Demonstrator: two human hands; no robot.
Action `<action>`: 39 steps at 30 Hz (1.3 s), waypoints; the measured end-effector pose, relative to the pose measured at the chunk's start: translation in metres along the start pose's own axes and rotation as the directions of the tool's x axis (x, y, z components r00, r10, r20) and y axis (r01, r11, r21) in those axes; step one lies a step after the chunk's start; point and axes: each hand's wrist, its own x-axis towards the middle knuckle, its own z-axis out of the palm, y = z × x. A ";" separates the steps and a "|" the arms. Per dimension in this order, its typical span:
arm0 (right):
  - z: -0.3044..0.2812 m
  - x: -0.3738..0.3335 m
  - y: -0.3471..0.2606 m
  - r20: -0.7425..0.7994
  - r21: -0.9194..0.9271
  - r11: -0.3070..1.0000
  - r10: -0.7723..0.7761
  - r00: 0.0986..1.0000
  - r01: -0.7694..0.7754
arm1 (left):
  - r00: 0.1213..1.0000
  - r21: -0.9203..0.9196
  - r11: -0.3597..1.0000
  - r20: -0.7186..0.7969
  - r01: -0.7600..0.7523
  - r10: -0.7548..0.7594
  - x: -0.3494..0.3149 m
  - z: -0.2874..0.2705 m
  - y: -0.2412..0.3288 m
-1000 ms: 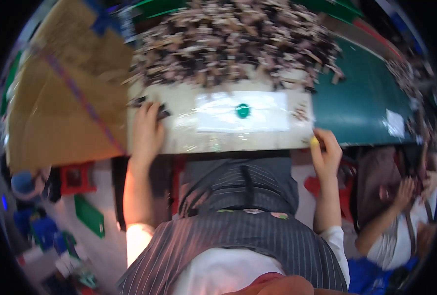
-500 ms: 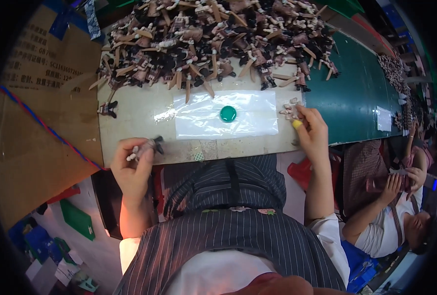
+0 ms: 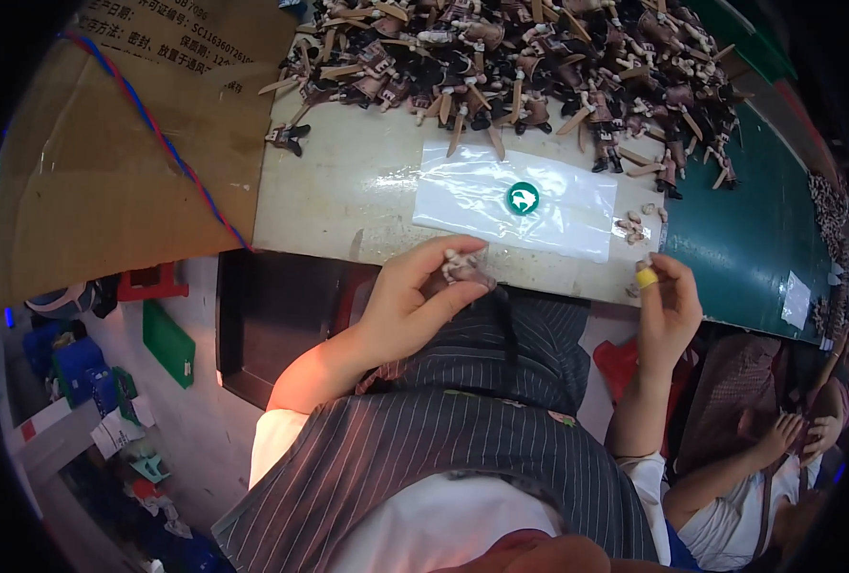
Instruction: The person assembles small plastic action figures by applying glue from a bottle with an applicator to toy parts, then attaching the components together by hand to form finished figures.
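Note:
My left hand (image 3: 407,301) is closed around a small figurine (image 3: 468,270), pale and mauve-brown, at the table's near edge. The fingers partly cover it. Over the table's front right my right hand (image 3: 670,304) is pinched, with yellow tape (image 3: 646,278) around one digit. Something small may sit at its fingertips, too small to name. Just beyond that hand lies a little group of small pale pieces (image 3: 632,227). Between the hands and the heap, a clear plastic sheet (image 3: 567,229) lies flat, bearing a round green disc (image 3: 522,199) with a white mark.
A large heap of similar figurines (image 3: 501,72) with tan, blade-like parts covers the table's far side. One figurine (image 3: 289,137) lies apart at the left. A cardboard box (image 3: 157,181) with a red-and-blue cord (image 3: 162,143) stands left. Another person's hands (image 3: 801,435) show at right.
My left hand has moved right with the figurine, toward the middle of the front edge. My right hand has drawn back from the small pale pieces. The whole view has shifted and tilted.

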 end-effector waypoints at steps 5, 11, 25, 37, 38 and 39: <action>0.040 0.004 -0.025 0.267 0.305 0.945 0.031 0.963 -0.115 | 0.992 -0.216 0.975 -0.124 -0.046 0.019 -0.002 0.005 -0.025; 0.076 0.032 -0.040 0.346 0.023 0.966 -0.250 0.904 0.259 | 0.983 0.015 0.998 -0.169 -0.068 0.069 0.006 -0.015 -0.037; 0.091 0.039 -0.054 0.447 -0.289 0.854 -0.279 0.850 0.433 | 0.986 0.055 0.994 -0.130 -0.097 0.103 0.012 -0.032 -0.048; 0.091 0.037 -0.059 0.457 -0.333 0.804 -0.320 0.830 0.494 | 0.988 0.079 0.993 -0.117 -0.091 0.100 0.010 -0.031 -0.046; 0.090 0.037 -0.059 0.455 -0.320 0.818 -0.310 0.835 0.478 | 0.988 0.085 0.992 -0.117 -0.093 0.102 0.010 -0.029 -0.044; 0.090 0.037 -0.058 0.450 -0.318 0.819 -0.313 0.837 0.477 | 0.987 0.022 0.996 -0.138 -0.086 0.088 0.010 -0.027 -0.043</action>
